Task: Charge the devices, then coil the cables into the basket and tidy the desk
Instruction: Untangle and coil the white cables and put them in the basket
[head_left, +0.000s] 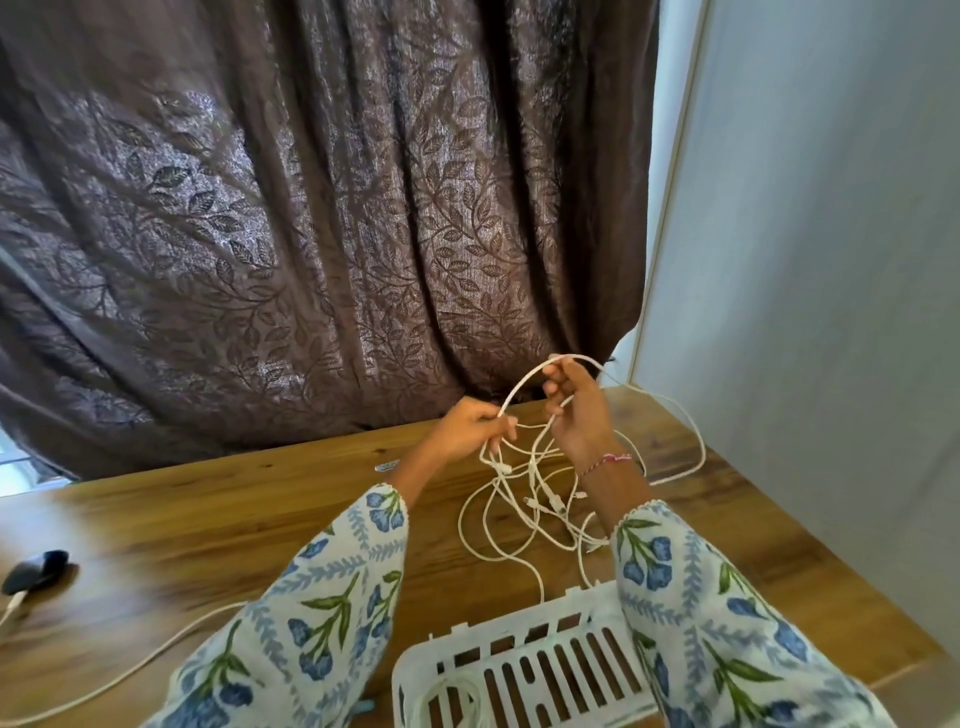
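While you lift this tangled white cable (524, 499) above the desk (270, 525), pulling hard could tighten its knots or drag loops off the far-right edge. Your left hand (467, 423) pinches one strand; your right hand (574, 410), raised higher, grips an arched loop. Nearer you sits the basket (519, 670).

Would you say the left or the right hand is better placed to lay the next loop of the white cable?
Probably the right hand: it is raised and holds the arc of the white cable. The left hand pinches the gathered strands lower down, anchoring them above the desk.
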